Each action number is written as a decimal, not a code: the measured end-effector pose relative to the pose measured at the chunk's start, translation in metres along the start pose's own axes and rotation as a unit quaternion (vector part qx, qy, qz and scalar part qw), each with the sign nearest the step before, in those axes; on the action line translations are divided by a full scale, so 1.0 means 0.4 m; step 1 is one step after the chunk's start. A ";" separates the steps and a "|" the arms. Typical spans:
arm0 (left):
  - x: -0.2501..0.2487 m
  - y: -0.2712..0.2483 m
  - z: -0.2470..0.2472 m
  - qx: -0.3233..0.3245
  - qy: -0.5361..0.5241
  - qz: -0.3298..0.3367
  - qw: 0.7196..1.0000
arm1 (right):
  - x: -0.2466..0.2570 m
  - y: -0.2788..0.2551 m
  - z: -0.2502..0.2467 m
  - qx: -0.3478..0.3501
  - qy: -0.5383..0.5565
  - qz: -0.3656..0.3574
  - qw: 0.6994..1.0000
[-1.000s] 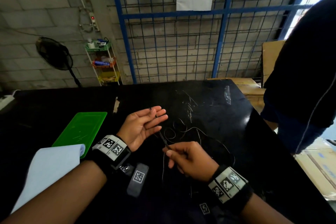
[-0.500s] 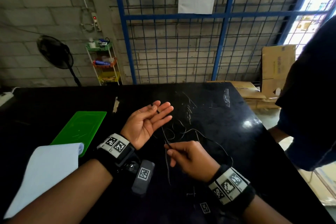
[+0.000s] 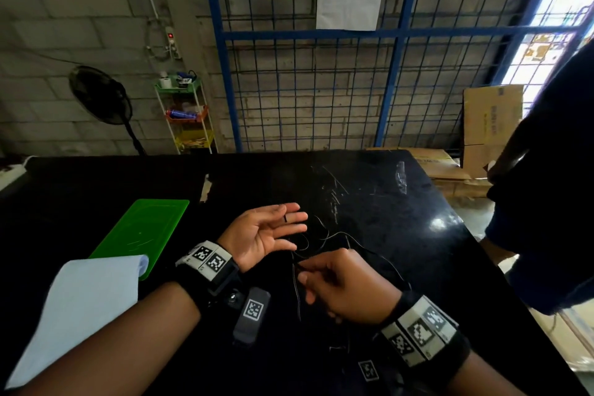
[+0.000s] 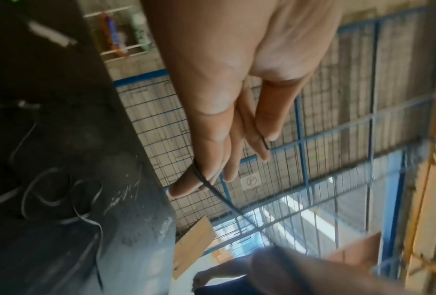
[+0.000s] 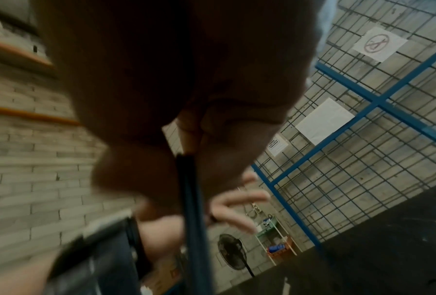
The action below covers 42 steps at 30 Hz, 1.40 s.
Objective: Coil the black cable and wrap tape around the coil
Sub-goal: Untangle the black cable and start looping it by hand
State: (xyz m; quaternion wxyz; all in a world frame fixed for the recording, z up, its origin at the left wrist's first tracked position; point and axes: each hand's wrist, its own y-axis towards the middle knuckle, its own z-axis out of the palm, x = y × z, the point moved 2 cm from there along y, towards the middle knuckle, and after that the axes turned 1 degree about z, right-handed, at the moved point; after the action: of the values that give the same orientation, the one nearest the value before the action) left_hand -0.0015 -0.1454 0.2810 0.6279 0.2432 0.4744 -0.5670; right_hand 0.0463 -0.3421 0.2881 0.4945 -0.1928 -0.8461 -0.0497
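Note:
The thin black cable [image 3: 337, 235] lies in loose loops on the black table [image 3: 418, 267]. My left hand [image 3: 266, 235] is held palm up above the table with straight fingers. In the left wrist view its thumb [image 4: 269, 119] pins the cable's end against the index finger, and the cable [image 4: 201, 179] passes round the outside of the little finger. My right hand [image 3: 340, 286] is just right of it and pinches the cable between thumb and fingertips. A length of cable [image 5: 189, 189] hangs below that pinch. No tape roll shows.
A green board [image 3: 144, 231] and a white sheet [image 3: 80, 309] lie at the table's left. A clear plastic scrap [image 3: 401, 177] sits at the far right corner. A person in dark clothes [image 3: 546, 202] stands by the right edge. A blue wire fence [image 3: 321, 90] stands behind.
My right hand has drawn the cable from the left fingertips down past the little-finger side. The left hand stays palm up. The person at the right has stepped back.

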 end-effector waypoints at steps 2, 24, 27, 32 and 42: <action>0.006 -0.001 -0.002 0.004 0.049 -0.009 0.999 | 0.016 -0.008 -0.020 0.016 0.011 0.011 1.000; -0.051 -0.050 0.093 0.269 -0.136 0.004 0.953 | -0.022 0.196 -0.154 -0.123 0.030 -0.200 0.972; -0.065 -0.039 0.080 0.185 -0.195 0.040 0.962 | -0.061 0.188 -0.098 -0.136 0.068 -0.170 0.974; -0.061 -0.054 0.056 0.136 -0.097 0.020 0.986 | -0.096 0.179 -0.083 -0.198 0.113 -0.156 0.961; -0.022 -0.082 0.076 0.098 0.001 -0.070 0.993 | -0.094 0.186 -0.205 -0.320 0.078 -0.145 0.933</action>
State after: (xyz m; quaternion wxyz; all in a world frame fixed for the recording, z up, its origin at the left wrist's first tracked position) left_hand -0.0218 -0.1748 0.3093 0.5596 0.2703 0.4332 -0.6528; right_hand 0.1579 -0.3065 0.2894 0.4586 -0.2118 -0.7625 -0.4043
